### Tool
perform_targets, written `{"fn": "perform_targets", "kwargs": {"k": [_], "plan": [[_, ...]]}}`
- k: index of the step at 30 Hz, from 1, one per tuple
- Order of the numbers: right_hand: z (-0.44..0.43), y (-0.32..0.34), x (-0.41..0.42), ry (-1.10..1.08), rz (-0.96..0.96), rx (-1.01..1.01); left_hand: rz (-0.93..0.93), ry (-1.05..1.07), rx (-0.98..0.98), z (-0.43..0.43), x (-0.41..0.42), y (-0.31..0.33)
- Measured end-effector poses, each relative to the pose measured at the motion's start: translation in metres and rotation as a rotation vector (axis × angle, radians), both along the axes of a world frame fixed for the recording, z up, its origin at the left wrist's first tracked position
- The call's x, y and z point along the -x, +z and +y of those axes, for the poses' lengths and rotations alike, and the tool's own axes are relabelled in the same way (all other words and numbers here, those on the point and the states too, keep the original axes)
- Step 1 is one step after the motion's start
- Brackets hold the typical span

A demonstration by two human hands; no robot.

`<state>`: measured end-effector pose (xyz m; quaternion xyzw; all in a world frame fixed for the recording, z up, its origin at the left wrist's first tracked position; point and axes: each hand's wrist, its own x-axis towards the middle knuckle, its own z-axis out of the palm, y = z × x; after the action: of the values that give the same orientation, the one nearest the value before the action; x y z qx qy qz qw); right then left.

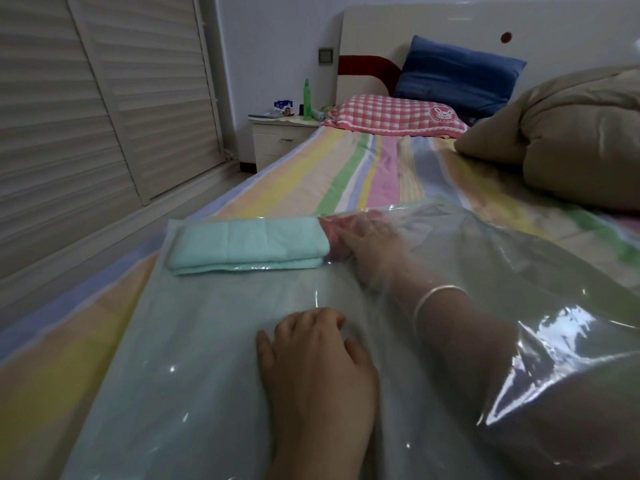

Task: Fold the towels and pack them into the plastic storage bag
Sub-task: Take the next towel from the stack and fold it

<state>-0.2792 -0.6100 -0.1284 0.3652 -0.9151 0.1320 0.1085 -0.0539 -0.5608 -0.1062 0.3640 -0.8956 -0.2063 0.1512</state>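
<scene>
Clear plastic film veils the fingers of the right hand, which reaches deep inside the plastic storage bag. Through the film they look stretched out and laid on a red towel, not curled round it; the thumb is too blurred to judge. The red towel sits at the fingertips, touching the right end of a folded mint-green towel at the bag's far end. That towel's long axis runs left to right, square to the reaching arm. Any further seating of the red towel is likely a push forward and leftward, and the right hand is the nearer one. The left hand lies outside, on top of the film and nearer the bag's mouth, fingers loosely bent, pressing the film down and holding nothing. The bag lies on a bed with a striped sheet.
</scene>
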Motion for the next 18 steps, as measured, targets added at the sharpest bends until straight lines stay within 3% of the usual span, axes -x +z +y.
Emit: {"fn": "perform_targets", "kwargs": {"k": [2,4,6,7,11,15,18], "plan": [[0.000,0.023,-0.017,-0.176,-0.170,0.301,0.032,0.008,-0.002,0.001,0.000,-0.001],[0.013,0.011,-0.020,0.153,0.017,0.422,0.085,0.014,-0.009,0.002,0.000,-0.003],[0.026,0.010,-0.026,0.462,-0.030,0.332,0.122,0.024,-0.008,0.002,-0.001,-0.004],[0.031,0.008,-0.023,0.503,-0.019,0.264,0.114,0.031,-0.006,0.003,-0.002,-0.003],[0.013,-0.001,-0.022,0.441,0.073,0.073,0.009,0.024,-0.010,0.004,-0.002,0.001],[0.016,0.008,-0.019,0.374,-0.036,-0.083,-0.055,0.007,0.013,0.002,-0.002,0.001],[0.014,0.006,-0.017,0.397,0.044,-0.062,-0.036,0.003,0.042,-0.001,-0.002,-0.001]]}}
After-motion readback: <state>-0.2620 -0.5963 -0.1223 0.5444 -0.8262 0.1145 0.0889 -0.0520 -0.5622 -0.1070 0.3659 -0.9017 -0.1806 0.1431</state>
